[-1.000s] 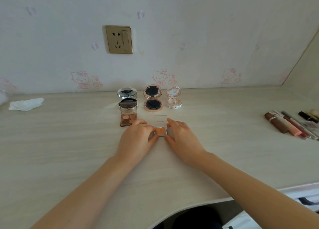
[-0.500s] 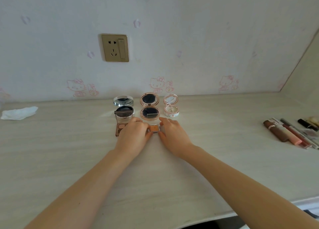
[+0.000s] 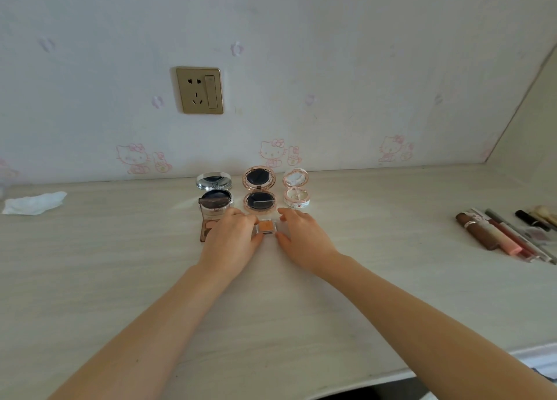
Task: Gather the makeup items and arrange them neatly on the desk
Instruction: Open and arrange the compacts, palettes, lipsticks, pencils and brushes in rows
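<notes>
A small square case with an orange pan and clear lid (image 3: 266, 226) lies on the desk (image 3: 120, 279), just in front of the rose-gold compact (image 3: 259, 193). My left hand (image 3: 230, 243) holds the case's left side between curled fingertips and thumb. On the other side, my right hand (image 3: 304, 238) hovers with its fingers spread and a little off the case; the thumb is close to the near right corner. A silver compact (image 3: 214, 188) and a white-pink compact (image 3: 296, 190) stand open in the same row. A brown eyeshadow palette (image 3: 208, 222) is partly hidden behind my left hand.
Several lipsticks and pencils (image 3: 497, 234) lie together at the right side of the desk. A crumpled white tissue (image 3: 34, 202) is at the far left. A wall socket (image 3: 199, 90) sits above the compacts. The desk's front edge curves near my forearms.
Both hands slid the orange case away from me, up to the rose-gold compact. My right fingers have since loosened off it and spread; my left hand stays on it.
</notes>
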`<move>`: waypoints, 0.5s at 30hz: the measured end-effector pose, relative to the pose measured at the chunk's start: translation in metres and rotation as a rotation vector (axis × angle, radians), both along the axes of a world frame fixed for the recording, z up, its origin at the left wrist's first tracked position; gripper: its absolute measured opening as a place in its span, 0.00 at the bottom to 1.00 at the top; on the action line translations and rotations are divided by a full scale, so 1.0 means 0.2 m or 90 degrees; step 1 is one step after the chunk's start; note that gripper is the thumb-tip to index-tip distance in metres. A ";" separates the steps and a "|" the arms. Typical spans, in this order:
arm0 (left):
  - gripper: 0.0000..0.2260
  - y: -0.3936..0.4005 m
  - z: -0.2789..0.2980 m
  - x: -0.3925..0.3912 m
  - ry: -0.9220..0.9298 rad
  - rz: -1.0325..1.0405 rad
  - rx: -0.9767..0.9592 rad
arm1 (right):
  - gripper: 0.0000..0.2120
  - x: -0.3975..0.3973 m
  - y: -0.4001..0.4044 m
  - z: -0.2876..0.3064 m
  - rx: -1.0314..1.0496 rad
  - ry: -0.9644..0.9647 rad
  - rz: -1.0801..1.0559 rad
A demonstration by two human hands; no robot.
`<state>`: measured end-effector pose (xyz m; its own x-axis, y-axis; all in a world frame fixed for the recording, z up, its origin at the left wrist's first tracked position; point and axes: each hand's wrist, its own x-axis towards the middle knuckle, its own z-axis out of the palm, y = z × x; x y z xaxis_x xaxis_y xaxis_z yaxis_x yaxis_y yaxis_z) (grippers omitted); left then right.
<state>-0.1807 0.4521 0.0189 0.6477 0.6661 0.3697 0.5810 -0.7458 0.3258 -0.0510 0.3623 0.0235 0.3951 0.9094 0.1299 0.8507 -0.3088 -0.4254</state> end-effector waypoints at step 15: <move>0.14 -0.40 0.02 0.23 -0.005 -0.188 0.073 | 0.21 0.28 -0.63 0.04 -0.042 -0.212 -0.051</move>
<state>-0.1343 0.3715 0.0220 0.8035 0.4030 0.4382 0.3313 -0.9142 0.2332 0.0057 0.2364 0.0314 0.4112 0.8880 0.2058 0.9115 -0.3974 -0.1063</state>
